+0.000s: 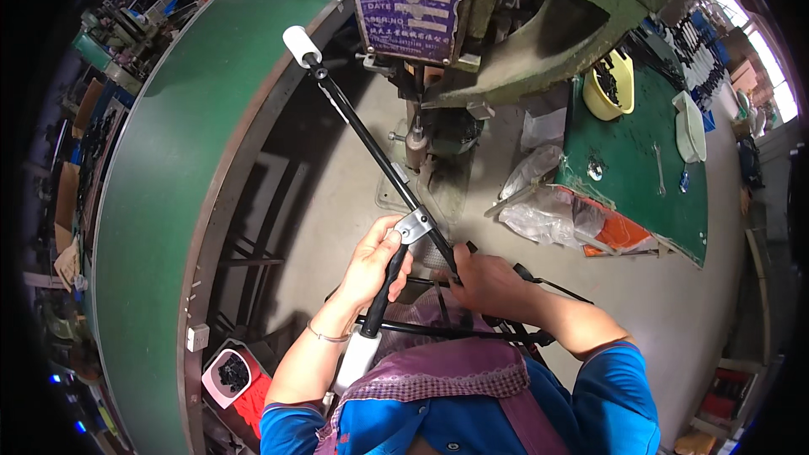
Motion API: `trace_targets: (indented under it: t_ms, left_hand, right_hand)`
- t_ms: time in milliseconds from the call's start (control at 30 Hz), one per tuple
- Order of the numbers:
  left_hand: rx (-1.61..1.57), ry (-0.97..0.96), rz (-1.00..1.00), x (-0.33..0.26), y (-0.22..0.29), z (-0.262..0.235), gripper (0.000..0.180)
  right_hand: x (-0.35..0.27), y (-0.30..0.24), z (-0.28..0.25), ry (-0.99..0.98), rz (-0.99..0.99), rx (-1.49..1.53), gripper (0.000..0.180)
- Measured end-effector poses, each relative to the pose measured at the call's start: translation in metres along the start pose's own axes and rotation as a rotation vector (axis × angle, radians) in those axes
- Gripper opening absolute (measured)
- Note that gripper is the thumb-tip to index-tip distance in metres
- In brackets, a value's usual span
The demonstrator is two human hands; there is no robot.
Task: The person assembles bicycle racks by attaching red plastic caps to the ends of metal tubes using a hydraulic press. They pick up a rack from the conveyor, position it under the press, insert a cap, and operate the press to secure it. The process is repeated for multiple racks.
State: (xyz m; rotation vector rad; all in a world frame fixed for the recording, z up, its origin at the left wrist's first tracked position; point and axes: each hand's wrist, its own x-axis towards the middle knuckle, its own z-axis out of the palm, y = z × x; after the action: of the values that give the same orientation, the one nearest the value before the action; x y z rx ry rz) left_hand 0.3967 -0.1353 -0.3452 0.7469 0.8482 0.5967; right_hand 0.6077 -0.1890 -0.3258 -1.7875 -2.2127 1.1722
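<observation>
Above my lap I hold a jointed black tubular frame (371, 145). Its long tube slants up to the far left and ends in a white cylindrical cap (301, 44). A silver metal bracket (414, 225) joins this tube to a shorter black one, which runs down toward a second white cap (357, 362). My left hand (371, 263) is closed around the short tube just below the bracket, thumb against the metal. My right hand (487, 283) is closed on the near end of the long tube; its fingers are partly hidden. More black bars (455, 333) lie across my lap.
A green press-like machine (539, 42) with a blue sign plate (411, 8) stands ahead, its vertical tool (416, 139) beyond the frame. A long green bench (152, 202) curves along the left. At right, a green table (640, 168) holds a yellow tub (608, 93) of black parts.
</observation>
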Motion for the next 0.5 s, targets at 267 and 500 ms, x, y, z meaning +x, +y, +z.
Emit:
trace_targets:
  t_ms: [267, 500]
  left_hand:
    - [-0.001, 0.106, 0.068, 0.020, 0.017, 0.001, 0.029]
    - [-0.047, 0.098, 0.120, 0.047, 0.053, -0.012, 0.026]
  right_hand:
    - [0.030, 0.015, -0.022, 0.065, -0.186, 0.007, 0.029]
    - [0.071, 0.013, -0.056, 0.125, -0.289, -0.041, 0.025]
